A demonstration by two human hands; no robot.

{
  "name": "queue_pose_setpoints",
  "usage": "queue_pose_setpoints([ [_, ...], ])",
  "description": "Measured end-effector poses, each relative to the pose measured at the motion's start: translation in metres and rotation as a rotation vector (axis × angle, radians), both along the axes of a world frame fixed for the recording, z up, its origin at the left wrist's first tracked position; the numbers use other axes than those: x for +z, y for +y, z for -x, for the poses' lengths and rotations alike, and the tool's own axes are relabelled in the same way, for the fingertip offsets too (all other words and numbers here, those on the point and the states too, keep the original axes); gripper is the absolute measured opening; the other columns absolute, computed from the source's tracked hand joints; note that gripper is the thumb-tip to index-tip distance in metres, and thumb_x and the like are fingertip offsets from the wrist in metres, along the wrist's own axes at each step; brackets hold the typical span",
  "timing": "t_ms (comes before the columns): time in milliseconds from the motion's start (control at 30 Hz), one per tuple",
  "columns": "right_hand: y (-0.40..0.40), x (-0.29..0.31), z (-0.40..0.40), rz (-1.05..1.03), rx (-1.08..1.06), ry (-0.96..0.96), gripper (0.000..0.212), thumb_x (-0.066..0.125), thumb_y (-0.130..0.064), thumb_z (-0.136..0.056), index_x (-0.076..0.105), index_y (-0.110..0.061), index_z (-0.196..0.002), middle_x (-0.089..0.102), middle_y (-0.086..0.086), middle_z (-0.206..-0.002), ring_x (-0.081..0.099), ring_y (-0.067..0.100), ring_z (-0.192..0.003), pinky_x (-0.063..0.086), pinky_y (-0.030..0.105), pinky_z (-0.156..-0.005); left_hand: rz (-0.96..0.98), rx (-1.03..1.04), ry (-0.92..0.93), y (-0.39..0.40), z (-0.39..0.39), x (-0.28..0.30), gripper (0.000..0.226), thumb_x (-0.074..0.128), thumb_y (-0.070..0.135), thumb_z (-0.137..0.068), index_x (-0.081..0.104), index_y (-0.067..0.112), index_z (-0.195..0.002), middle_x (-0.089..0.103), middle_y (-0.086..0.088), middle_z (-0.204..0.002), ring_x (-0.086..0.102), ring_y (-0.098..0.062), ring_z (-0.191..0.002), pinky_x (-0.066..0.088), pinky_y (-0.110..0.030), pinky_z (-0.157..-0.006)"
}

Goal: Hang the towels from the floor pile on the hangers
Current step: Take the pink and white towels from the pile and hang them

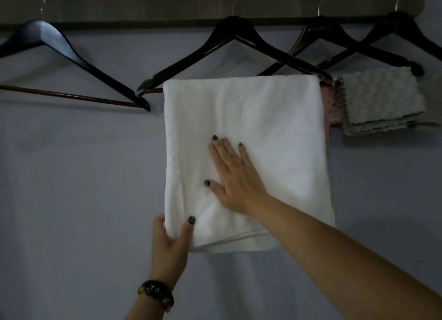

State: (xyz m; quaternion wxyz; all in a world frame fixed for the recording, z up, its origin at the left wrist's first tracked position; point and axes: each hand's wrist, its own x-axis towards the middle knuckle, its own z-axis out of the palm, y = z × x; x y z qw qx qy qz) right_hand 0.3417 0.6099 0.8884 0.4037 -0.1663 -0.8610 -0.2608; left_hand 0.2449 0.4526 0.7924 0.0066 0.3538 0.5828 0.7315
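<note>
The white towel (246, 157) is hanging folded over the bar of the middle hanger (229, 42), at about one o'clock from frame centre, and the step in hand looks to be the smoothing of it; the next move is probably going to call for letting go and reaching for another towel (the floor pile is not showing here). The right hand (235, 176) is lying flat on the cloth, fingers straight and pointing toward eleven o'clock, gripping nothing; the left hand (171, 238), coming up from six o'clock, is pinching the towel's lower left corner between thumb and fingers; a grey towel (380, 102) is already hanging at three o'clock of the white one.

I see the towel (263, 118) draped over the middle hanger (229, 32), another towel (382, 99) hanging just right of it.
</note>
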Motion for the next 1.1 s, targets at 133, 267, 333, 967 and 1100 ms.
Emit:
queue_pose_setpoints([
  [133, 0.002, -0.05, -0.019, 0.015, 0.057, -0.178, 0.075, 0.025, -0.053, -0.098, 0.007, -0.005, -0.153, -0.003, 0.01, -0.161, -0.004, 0.022, -0.149, 0.009, 0.049, -0.12, 0.071, 0.037, 0.002, 0.009, 0.008, -0.003, 0.026, 0.068, 0.027, -0.088, 0.061, 0.015, -0.109, 0.067, -0.001, -0.1, 0.065, -0.019, -0.091, 0.053, -0.031, -0.07],
  [267, 0.005, -0.072, -0.054, 0.009, 0.113, -0.336, 0.073, 0.026, -0.052, -0.099, 0.012, -0.005, -0.152, 0.005, 0.011, -0.161, 0.004, 0.022, -0.149, 0.018, 0.047, -0.118, 0.177, 0.174, 0.036, 0.003, 0.0, 0.003, 0.022, 0.07, 0.033, -0.086, 0.066, 0.013, -0.094, 0.069, -0.003, -0.086, 0.066, -0.021, -0.08, 0.054, -0.033, -0.065],
  [333, 0.002, -0.071, -0.074, 0.002, 0.141, -0.354, 0.071, 0.028, -0.052, -0.098, 0.018, -0.006, -0.151, 0.013, 0.01, -0.16, 0.011, 0.022, -0.148, 0.019, 0.044, -0.118, 0.259, 0.238, 0.073, -0.006, -0.006, 0.008, 0.024, 0.069, 0.037, -0.085, 0.067, 0.013, -0.086, 0.069, -0.003, -0.08, 0.065, -0.021, -0.074, 0.054, -0.033, -0.063],
  [967, -0.161, -0.051, -0.163, 0.036, 0.163, -0.351, 0.075, 0.007, -0.057, -0.095, 0.015, -0.008, -0.152, 0.014, 0.004, -0.16, 0.006, 0.018, -0.148, -0.001, 0.036, -0.117, 0.602, 0.172, 0.397, -0.169, -0.057, -0.002, 0.078, 0.051, 0.038, -0.097, 0.004, 0.017, -0.155, 0.021, -0.004, -0.16, 0.027, -0.02, -0.145, 0.024, -0.032, -0.116],
  [1100, -0.228, -0.069, -0.162, 0.275, 0.192, -0.327, 0.078, 0.01, -0.06, -0.09, 0.0, -0.014, -0.153, -0.005, -0.005, -0.161, -0.015, 0.005, -0.145, -0.008, 0.028, -0.119, 0.726, 0.131, 0.587, -0.238, -0.065, -0.018, 0.08, 0.045, 0.045, -0.098, -0.006, 0.019, -0.154, 0.003, 0.003, -0.163, 0.012, -0.014, -0.148, 0.013, -0.026, -0.117],
])
